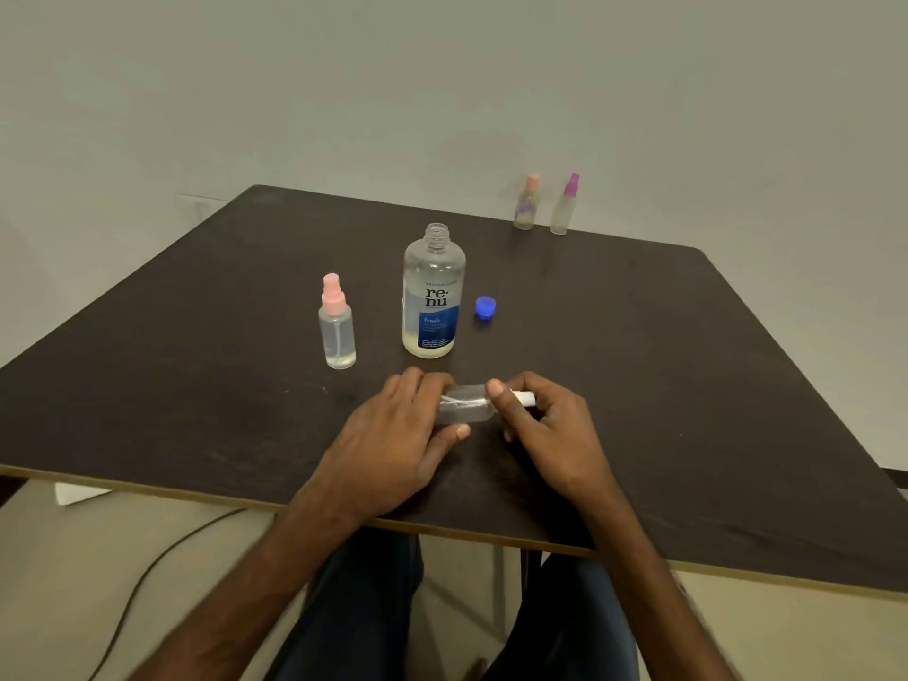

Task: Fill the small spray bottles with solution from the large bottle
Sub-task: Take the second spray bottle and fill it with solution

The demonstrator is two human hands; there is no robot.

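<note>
Dark table (196,385), bottle (464,407) sideways between left hand (393,435), right hand (545,425)

only readable stuff is on the big bottle (433,292): its label (437,312) says "re-nu" in dark letters, with "fresh" in white on the blue part under it. The tiny print above and below is too blurry to read.

1. One view only: a wide-angle camera worn on the head, facing forward and down.
2. It looks from above the near edge of the worktop (688,361), close to the left hand (393,449) and right hand (550,430).
3. The far wall (442,90) fills the upper part of the view.
</note>
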